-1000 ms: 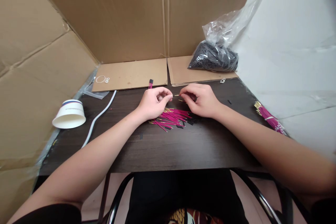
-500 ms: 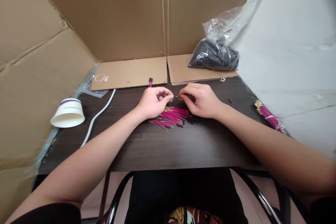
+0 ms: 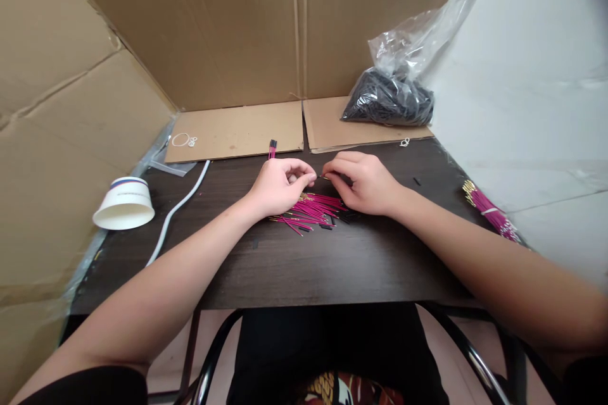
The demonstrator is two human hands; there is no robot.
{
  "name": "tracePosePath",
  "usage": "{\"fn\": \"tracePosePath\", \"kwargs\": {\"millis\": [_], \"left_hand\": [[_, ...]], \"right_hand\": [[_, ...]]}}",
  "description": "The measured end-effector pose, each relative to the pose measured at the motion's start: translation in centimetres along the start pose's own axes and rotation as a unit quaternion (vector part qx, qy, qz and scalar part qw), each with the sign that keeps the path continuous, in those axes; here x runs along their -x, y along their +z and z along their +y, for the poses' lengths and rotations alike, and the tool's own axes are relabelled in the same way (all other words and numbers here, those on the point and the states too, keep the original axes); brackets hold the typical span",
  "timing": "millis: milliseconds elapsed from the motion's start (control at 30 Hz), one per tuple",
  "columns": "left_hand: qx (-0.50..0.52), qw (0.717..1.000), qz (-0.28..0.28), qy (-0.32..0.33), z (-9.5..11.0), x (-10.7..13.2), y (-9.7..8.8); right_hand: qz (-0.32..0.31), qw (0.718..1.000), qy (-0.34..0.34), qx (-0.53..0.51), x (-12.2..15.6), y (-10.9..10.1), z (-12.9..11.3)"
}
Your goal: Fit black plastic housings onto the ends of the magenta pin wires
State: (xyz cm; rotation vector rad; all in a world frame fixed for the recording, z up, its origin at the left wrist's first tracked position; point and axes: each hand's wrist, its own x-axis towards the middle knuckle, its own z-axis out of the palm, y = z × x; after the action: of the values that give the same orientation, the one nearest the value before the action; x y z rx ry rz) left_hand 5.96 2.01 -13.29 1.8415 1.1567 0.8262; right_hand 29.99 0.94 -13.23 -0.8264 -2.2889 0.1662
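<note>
At the far edge of the magenta wire pile (image 3: 313, 210), left hand (image 3: 280, 186) and right hand (image 3: 365, 183) pinch one thin wire (image 3: 323, 176), fingertips close for control.

small assembly workbench: cardboard screens (image 3: 190, 19), loose pink wires (image 3: 313, 210), bagged black parts (image 3: 387, 101)

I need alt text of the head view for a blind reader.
The left hand and right hand pinch a tiny piece between their fingertips above a pile of thin magenta wires with gold tips on a dark wooden table. An upturned white paper cup stands at the left; a clear plastic bag of black parts lies back right.
</note>
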Motion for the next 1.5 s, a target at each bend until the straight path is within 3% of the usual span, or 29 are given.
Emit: {"fn": "tracePosePath", "kwargs": {"millis": [667, 867, 1167, 1267, 1367, 1500], "left_hand": [[0.007, 1.0, 0.014, 0.012, 0.1, 0.1, 0.0], [0.055, 0.997, 0.041, 0.026, 0.0, -0.1, -0.6], [0.027, 0.999, 0.04, 0.015, 0.2, 0.2, -0.1], [0.02, 0.999, 0.029, 0.01, 0.3, 0.3, 0.0], [0.021, 1.0, 0.015, 0.007, 0.6, 0.5, 0.1], [0.045, 0.999, -0.013, 0.007, 1.4, 0.8, 0.2]], "right_hand": [[0.012, 0.998, 0.026, -0.055, 0.0, 0.4, -0.1], [0.071, 0.99, 0.087, -0.08, -0.2, 0.2, -0.5], [0.064, 0.977, 0.147, -0.144, -0.4, 0.3, -0.7], [0.065, 0.957, 0.196, -0.204, -0.5, 0.4, -0.7], [0.035, 0.915, 0.249, -0.316, -0.8, 0.5, -0.7], [0.008, 0.882, 0.27, -0.387, -1.1, 0.3, -0.9]]}}
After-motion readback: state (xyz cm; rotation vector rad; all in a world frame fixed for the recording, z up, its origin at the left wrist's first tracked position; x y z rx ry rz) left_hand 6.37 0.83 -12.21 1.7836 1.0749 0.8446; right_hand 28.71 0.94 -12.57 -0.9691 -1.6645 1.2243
